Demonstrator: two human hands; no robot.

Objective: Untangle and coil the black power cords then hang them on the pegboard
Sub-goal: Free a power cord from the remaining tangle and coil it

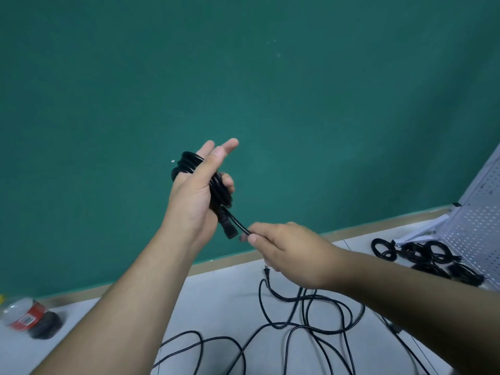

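Note:
A black power cord [189, 162] is wound in several loops round my left hand [198, 190], which is raised in front of the green wall with its fingers straight and the thumb against the loops. The cord's connector end [228, 230] hangs below that palm. My right hand [286, 251] pinches the free strand of the same cord just right of the connector. Loose black cords [311, 324] lie tangled on the white table [221, 299] below, with a plug [266, 272] showing. The white pegboard [476, 217] leans at the far right.
Several coiled black cords [430, 257] lie on the table at the foot of the pegboard. A plastic bottle with a red label [27, 316] lies on its side at the left of the table. The green wall [243, 77] fills the background.

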